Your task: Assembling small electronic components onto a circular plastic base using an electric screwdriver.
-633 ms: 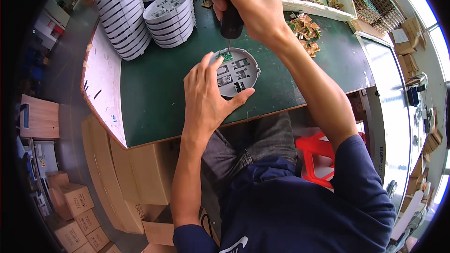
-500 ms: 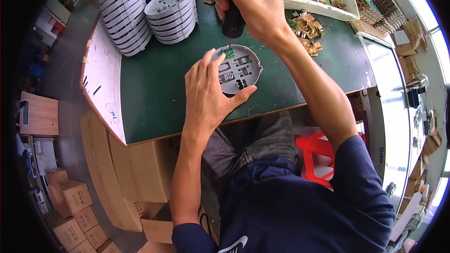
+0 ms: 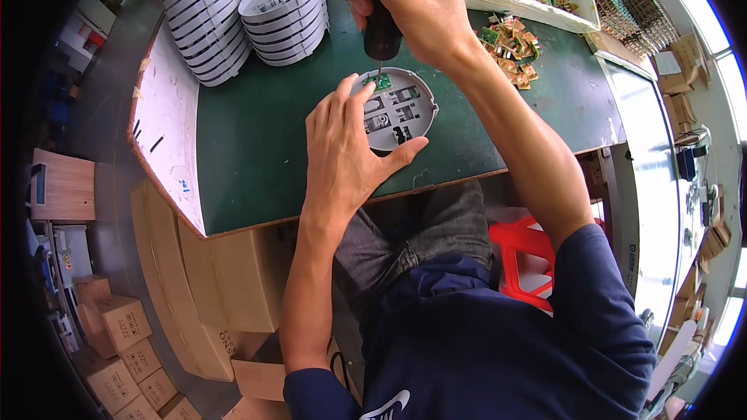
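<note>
A round, shallow grey plastic housing (image 3: pixel 421 121) lies on the green bench top, its inside divided into molded compartments. A small green circuit board (image 3: pixel 382 83) sits inside its far edge. My left hand (image 3: pixel 336 144) grips the housing from the left, thumb at the near rim and fingertips beside the board. My right hand (image 3: pixel 428 15) is wrapped round a black power screwdriver (image 3: pixel 382 37), held upright over the far rim. Its thin bit points down at the board; whether it touches a screw is too small to tell.
Stacked grey housings (image 3: pixel 204 23) stand at the back left, with a shorter stack (image 3: pixel 285 19) beside them. Small circuit boards (image 3: pixel 513 47) lie heaped right of my right forearm. Behind them is a white foam tray (image 3: pixel 533 15). A white board (image 3: pixel 173 124) edges the bench at left.
The view has shifted slightly. Both hands keep their hold, and the screwdriver stays over the circuit board with its bit pointing down.
</note>
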`<act>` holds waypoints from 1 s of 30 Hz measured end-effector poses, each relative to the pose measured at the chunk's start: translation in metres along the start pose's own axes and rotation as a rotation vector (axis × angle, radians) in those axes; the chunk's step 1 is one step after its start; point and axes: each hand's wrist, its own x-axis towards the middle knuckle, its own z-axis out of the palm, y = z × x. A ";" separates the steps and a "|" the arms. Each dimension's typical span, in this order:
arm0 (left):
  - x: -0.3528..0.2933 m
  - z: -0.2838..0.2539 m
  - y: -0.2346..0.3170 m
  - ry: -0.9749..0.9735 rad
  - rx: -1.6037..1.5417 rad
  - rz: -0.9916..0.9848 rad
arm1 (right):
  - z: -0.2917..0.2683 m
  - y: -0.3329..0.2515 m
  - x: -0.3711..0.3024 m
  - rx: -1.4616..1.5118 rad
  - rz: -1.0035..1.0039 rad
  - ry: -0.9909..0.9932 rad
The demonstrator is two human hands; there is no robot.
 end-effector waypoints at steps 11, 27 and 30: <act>0.001 0.002 -0.002 0.012 0.006 0.011 | 0.003 -0.005 -0.002 -0.019 0.075 -0.026; 0.002 -0.007 0.000 0.076 -0.062 0.036 | -0.026 0.004 0.005 -0.271 0.033 -0.033; 0.007 -0.012 0.002 0.152 -0.053 0.066 | -0.031 0.004 -0.031 -0.330 0.099 -0.042</act>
